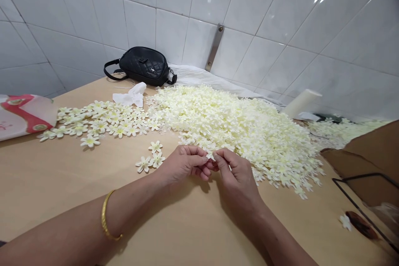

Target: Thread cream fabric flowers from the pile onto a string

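Note:
Between my two hands, just in front of the big pile, a small pale artificial flower [210,156] is pinched by its petals. My left hand [190,162] has thumb and forefinger closed on its left side. On the other side my right hand [235,170] grips it with thumb and fingertips, and part of the flower is hidden by fingers. A large heap of cream-yellow artificial flowers [230,120] rises right behind both hands. Three loose flowers [144,164] lie left of my left hand.
A spread group of flowers [106,118] lies at left beside a red-and-white bag [28,116]. Behind stand a black handbag [145,66] and crumpled white tissue [131,94]. At right are a white roll [301,103], a cardboard box [370,158] and a single flower [345,222].

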Tool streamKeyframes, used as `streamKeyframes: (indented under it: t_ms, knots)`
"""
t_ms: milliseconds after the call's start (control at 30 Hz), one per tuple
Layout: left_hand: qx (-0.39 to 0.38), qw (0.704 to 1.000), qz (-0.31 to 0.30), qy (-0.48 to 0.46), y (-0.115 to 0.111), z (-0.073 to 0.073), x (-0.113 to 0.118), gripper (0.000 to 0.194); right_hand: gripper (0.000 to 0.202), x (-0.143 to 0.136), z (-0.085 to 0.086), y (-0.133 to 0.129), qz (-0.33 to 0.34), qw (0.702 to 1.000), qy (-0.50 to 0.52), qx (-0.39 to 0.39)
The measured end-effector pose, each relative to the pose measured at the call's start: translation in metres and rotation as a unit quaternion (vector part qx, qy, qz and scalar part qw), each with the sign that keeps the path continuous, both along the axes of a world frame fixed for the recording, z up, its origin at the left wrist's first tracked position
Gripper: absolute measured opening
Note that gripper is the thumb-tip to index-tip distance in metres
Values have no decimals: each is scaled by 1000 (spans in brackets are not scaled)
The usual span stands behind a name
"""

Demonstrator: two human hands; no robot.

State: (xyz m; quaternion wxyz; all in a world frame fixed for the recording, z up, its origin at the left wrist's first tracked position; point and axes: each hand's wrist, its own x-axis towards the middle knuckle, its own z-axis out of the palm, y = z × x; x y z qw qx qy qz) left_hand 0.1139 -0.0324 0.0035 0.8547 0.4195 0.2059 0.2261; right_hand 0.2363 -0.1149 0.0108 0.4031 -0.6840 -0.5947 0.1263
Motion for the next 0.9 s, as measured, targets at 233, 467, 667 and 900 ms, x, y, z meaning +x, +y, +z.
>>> streamKeyframes:
  t_ms: [233,467,667,900]
  knots:
    - [-11,1000,13,-5,-2,3,-1,11,27,-3,4,1,4,995,100,-21]
    - [-12,1000,16,-5,-2,2,-1,11,27,-3,3,1,1,996,91,-19]
    - [10,1000,13,6,1,0,-1,14,12,-3,-2,1,-32,995,-46,87]
    - [35,999,12,21,2,-1,-2,17,21,0,-1,1,49,993,-67,86]
